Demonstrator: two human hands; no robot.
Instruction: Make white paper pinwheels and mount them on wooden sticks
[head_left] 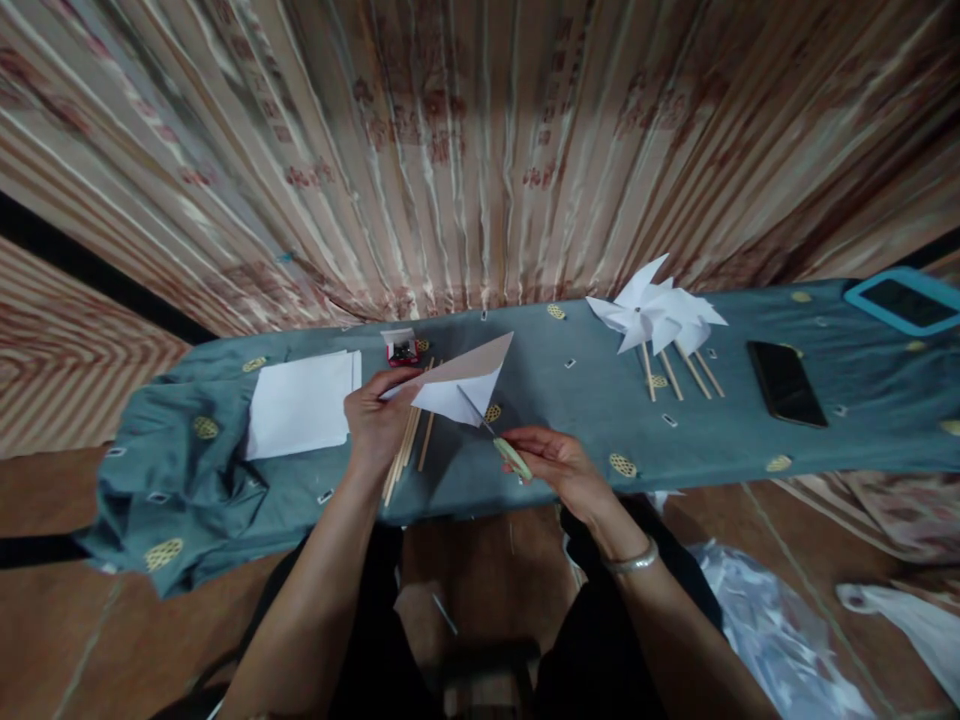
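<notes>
White folded paper (461,385) meets scissors (499,440) over a teal cloth (570,430).
Head view: the left hand (379,420) pinches the folded paper at its left corner, just above the cloth. The right hand (559,465) is closed around the green-handled scissors, whose blades touch the paper's lower edge. Wooden sticks (409,445) lie under the left hand, with a sheet stack (300,400) beside it. Pinwheels (660,310) and a phone (786,383) sit well to the right.

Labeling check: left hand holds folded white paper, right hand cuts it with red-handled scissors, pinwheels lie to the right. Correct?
No: the head view shows the scissors have a green handle, not red. The left hand holds the folded white paper, the right hand cuts it, and the pinwheels lie to the right.
</notes>
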